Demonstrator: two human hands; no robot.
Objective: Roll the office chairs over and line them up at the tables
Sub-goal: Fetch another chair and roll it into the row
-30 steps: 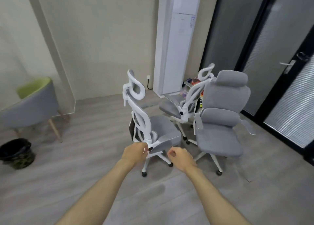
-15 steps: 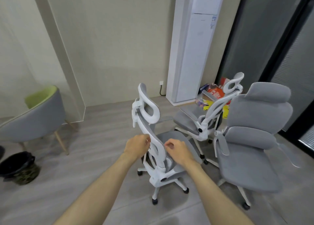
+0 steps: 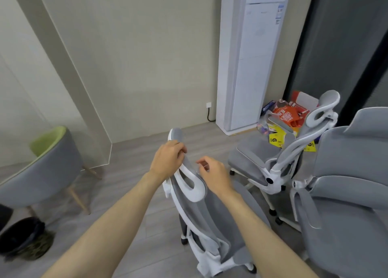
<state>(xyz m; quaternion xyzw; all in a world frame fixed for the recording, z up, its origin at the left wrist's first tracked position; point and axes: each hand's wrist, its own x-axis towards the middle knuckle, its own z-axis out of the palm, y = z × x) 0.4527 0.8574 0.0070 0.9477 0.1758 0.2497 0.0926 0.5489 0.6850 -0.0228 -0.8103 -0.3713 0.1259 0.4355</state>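
Grey floor (image 3: 126, 193) carries the nearest chair (image 3: 201, 214), upright, seat facing away from you; your left hand (image 3: 167, 162) grips its headrest (image 3: 178, 140), right hand (image 3: 214, 176) hovers loosely curled.

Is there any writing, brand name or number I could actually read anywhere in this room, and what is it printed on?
"G": on the yellow package on the floor behind the chairs.
Red package: white characters, too blurred to read.
Sticker on the standing air conditioner: print too small to read.
Nothing readable on the chairs or the walls.
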